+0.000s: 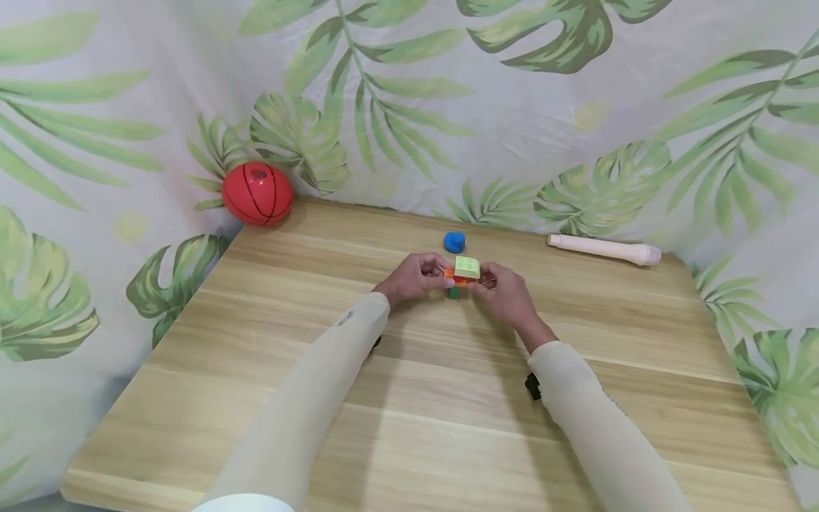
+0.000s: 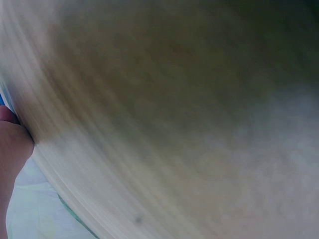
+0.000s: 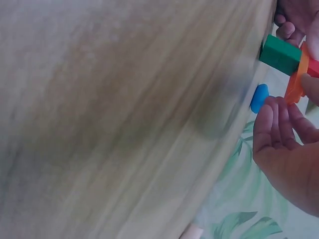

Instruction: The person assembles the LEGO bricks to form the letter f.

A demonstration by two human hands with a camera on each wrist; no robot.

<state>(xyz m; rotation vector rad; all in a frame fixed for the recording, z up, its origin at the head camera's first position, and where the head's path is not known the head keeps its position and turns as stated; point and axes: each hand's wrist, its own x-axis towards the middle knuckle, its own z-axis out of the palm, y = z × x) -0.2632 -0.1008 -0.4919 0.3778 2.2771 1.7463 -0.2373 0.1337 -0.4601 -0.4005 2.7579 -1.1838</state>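
Observation:
A small stack of toy building bricks stands at the middle of the table, between both hands. On top is a yellow-green brick (image 1: 467,267), with a red brick (image 3: 313,67) under it. Below these lies an orange plate-like piece (image 3: 296,84), and a green block (image 3: 280,54) forms the base. My left hand (image 1: 414,277) pinches the stack's left side by the orange part. From the right, my right hand (image 1: 507,293) holds the orange piece's edge between thumb and fingers. The left wrist view catches only a bit of the left hand (image 2: 14,149), with no bricks recognizable there.
Just behind the stack sits a small blue lump-like object (image 1: 454,242). A red ball with black lines (image 1: 258,193) rests at the table's back left corner. Along the back right lies a pale pink, microphone-shaped stick (image 1: 601,248). A leaf-print cloth (image 1: 397,135) hangs behind the wooden table (image 1: 448,427).

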